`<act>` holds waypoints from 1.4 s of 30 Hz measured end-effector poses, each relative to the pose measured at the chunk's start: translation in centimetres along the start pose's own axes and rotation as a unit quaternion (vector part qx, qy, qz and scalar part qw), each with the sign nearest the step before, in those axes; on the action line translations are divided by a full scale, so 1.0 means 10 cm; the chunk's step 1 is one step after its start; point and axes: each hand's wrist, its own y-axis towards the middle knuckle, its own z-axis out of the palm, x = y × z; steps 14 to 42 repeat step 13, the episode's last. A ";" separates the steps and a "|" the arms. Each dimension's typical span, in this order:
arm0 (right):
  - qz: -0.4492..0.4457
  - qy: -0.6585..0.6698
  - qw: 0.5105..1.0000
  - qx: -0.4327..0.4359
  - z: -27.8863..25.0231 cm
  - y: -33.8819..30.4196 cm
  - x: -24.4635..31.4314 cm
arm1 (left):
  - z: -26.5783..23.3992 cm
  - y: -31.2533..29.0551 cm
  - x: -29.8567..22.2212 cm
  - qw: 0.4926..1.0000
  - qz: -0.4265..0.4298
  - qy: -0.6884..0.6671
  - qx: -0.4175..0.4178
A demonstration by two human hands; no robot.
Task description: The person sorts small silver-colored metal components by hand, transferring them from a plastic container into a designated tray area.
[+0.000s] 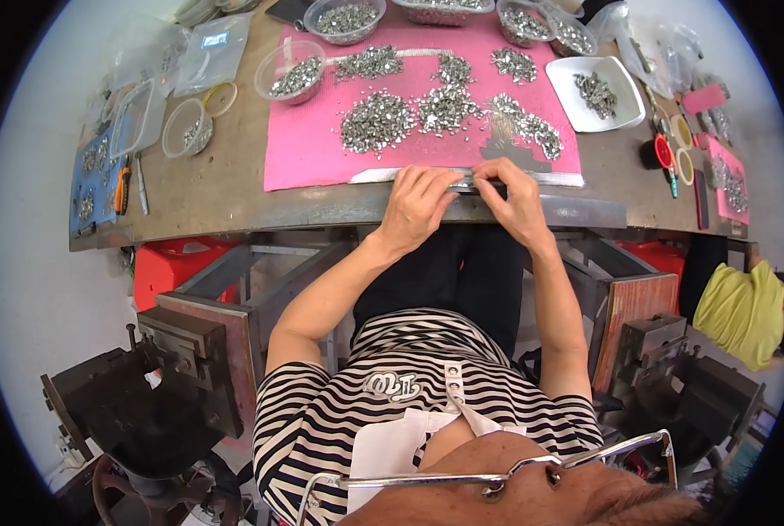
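Note:
My left hand (pixel 414 209) and my right hand (pixel 513 202) meet close together at the near edge of a pink mat (pixel 304 158). Both have fingers bent into a pinch; whatever small piece lies between them is too hidden to name. Beneath the fingertips runs a silvery strip (pixel 559 179) along the mat's front edge. Just beyond my hands, heaps of small shiny metal pieces cover the mat, with one large pile (pixel 376 121), a middle pile (pixel 445 108) and a looser one (pixel 532 128) near a grey patch on the right.
Plastic tubs (pixel 294 74) of metal pieces line the far side. At right stands a white dish (pixel 630 110) with more. Orange-handled pliers (pixel 123 188) lie left; a red-rimmed cup (pixel 662 152) is right. Vises (pixel 195 355) flank me. Another person in yellow (pixel 741 311) sits far right.

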 end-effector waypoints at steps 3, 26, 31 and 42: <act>-0.033 -0.027 0.999 -0.027 0.09 -0.06 -0.02 | 0.00 0.00 -0.02 1.000 -0.030 -0.004 -0.001; -0.098 -0.112 0.987 -0.060 0.19 -0.08 -0.07 | 0.05 -0.05 0.01 0.999 -0.033 -0.012 -0.015; -0.098 -0.112 0.987 -0.060 0.19 -0.08 -0.07 | 0.05 -0.05 0.01 0.999 -0.033 -0.012 -0.015; -0.098 -0.112 0.987 -0.060 0.19 -0.08 -0.07 | 0.05 -0.05 0.01 0.999 -0.033 -0.012 -0.015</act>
